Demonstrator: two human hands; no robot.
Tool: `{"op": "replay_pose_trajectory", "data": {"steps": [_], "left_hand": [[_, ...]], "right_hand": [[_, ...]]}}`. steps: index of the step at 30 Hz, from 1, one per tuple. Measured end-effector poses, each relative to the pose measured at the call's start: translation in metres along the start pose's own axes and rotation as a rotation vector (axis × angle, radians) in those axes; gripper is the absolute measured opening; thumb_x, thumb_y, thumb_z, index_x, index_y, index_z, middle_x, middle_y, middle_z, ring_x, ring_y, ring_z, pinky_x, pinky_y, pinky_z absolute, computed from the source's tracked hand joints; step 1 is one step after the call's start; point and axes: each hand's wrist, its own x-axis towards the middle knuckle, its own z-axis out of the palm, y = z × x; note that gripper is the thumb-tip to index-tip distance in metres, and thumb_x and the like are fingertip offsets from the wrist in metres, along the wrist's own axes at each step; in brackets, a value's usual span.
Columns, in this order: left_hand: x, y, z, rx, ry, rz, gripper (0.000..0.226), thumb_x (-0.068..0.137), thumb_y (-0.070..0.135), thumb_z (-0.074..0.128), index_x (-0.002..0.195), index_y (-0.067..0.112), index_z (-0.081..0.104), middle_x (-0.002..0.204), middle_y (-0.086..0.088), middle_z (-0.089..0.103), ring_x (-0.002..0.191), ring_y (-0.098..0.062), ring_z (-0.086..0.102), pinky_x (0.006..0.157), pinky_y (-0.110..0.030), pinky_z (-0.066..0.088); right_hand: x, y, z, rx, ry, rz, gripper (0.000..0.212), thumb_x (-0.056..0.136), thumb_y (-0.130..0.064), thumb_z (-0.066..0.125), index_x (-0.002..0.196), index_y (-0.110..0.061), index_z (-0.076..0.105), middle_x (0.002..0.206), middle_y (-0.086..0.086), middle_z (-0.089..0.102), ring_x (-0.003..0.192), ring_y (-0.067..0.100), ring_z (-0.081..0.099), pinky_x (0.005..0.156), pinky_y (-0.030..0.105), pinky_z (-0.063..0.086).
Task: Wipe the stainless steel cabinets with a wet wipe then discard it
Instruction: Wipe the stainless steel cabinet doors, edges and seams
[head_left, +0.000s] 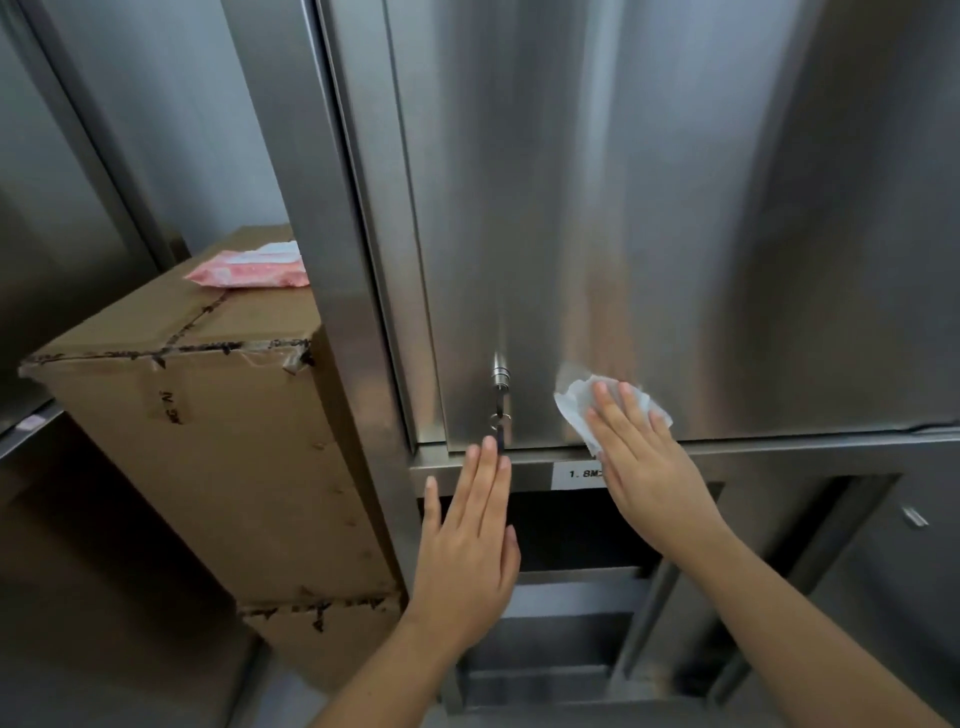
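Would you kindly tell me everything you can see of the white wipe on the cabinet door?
The wet wipe is a thin white sheet, crumpled and see-through at its edges. It lies against the lower part of the stainless steel cabinet door, right of the key lock and just above the door's bottom edge. The right hand presses it there with straight fingers that cover its middle, leaving corners showing at the upper left, right and below.

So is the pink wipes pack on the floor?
No, the pink wipes pack lies on top of the cardboard box beside the cabinet.
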Motion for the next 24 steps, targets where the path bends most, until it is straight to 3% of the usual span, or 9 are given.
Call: {"op": "replay_pose_trajectory", "data": {"steps": [7,11,15,20,24], "left_hand": [[0.008,0.060,0.017,-0.071,0.016,0.040,0.060,0.085,0.023,0.037,0.142,0.006,0.028,0.150,-0.012,0.026,0.141,-0.023,0.018,0.112,-0.045,0.010],[0.021,0.101,0.035,-0.004,0.001,0.012,0.059,0.084,0.023,0.036,0.140,0.004,0.037,0.149,-0.013,0.029,0.139,-0.024,0.023,0.112,-0.049,0.013],[0.042,0.141,0.055,0.048,-0.041,-0.043,0.056,0.083,0.023,0.035,0.133,0.001,0.049,0.144,-0.014,0.038,0.132,-0.028,0.037,0.103,-0.054,0.030],[0.059,0.172,0.087,0.108,-0.075,-0.045,0.057,0.082,0.024,0.035,0.132,0.002,0.051,0.144,-0.013,0.039,0.131,-0.028,0.039,0.099,-0.057,0.032],[0.064,0.176,0.112,0.148,-0.014,-0.004,0.056,0.083,0.024,0.035,0.134,0.003,0.047,0.146,-0.013,0.036,0.133,-0.028,0.035,0.100,-0.058,0.028]], "right_hand": [[-0.036,0.042,0.003,-0.013,0.005,0.040,0.045,0.083,-0.009,0.036,0.118,0.005,0.060,0.128,0.022,0.054,0.116,0.039,0.053,0.088,0.052,0.047],[-0.061,0.084,0.007,-0.010,-0.038,0.015,0.045,0.083,-0.010,0.035,0.119,0.004,0.059,0.128,0.021,0.054,0.115,0.038,0.053,0.087,0.051,0.047],[-0.085,0.124,0.015,-0.021,-0.029,-0.028,0.051,0.099,-0.014,0.014,0.119,0.003,0.058,0.128,0.020,0.054,0.117,0.035,0.053,0.105,0.042,0.032],[-0.103,0.153,0.025,0.004,-0.004,-0.058,0.047,0.098,-0.013,0.018,0.123,0.001,0.055,0.132,0.018,0.051,0.121,0.032,0.050,0.098,0.045,0.040],[-0.110,0.160,0.036,0.014,0.077,-0.090,0.045,0.085,-0.007,0.038,0.128,0.001,0.049,0.135,0.020,0.048,0.125,0.032,0.045,0.110,0.043,0.016]]}}
